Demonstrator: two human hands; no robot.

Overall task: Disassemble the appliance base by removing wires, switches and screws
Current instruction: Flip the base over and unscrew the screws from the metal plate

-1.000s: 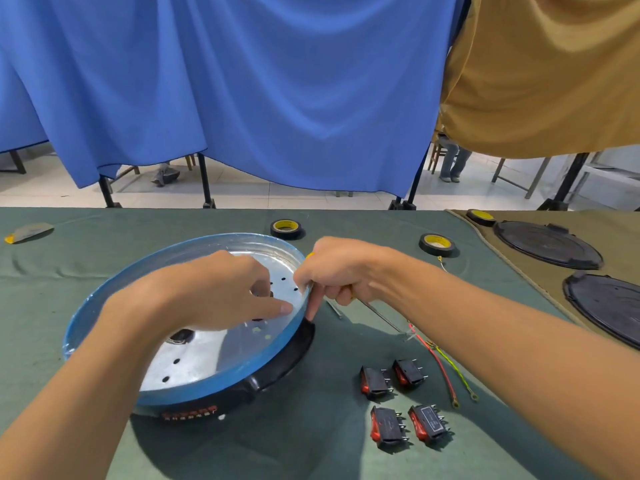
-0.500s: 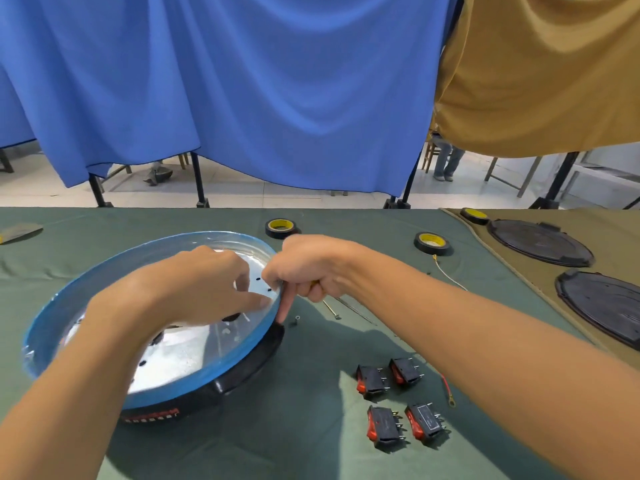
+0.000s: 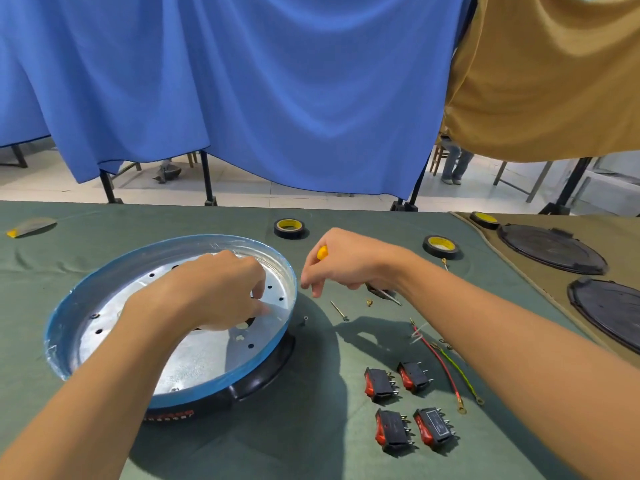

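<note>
The appliance base [image 3: 114,282] is a round black shell with a blue rim and a perforated silver plate, left of centre on the green cloth. My left hand [image 3: 211,292] reaches into it, bent fingertips down on the plate; whether they pinch anything is hidden. My right hand [image 3: 349,265] hovers just right of the rim and grips a screwdriver [image 3: 322,252] with a yellow handle, its shaft pointing right under the wrist. Loose screws [image 3: 338,310] lie below it. Several red-and-black switches [image 3: 381,384] and red and green-yellow wires [image 3: 441,363] lie at the lower right.
Two black tape rolls with yellow cores [image 3: 290,227] [image 3: 441,245] sit at the back of the table. Black round covers [image 3: 550,247] rest on a tan cloth at the right. Blue and tan curtains hang behind the table's far edge.
My right hand has drawn away from the base's rim to the right, with the screwdriver. My left hand has stayed inside the base.
</note>
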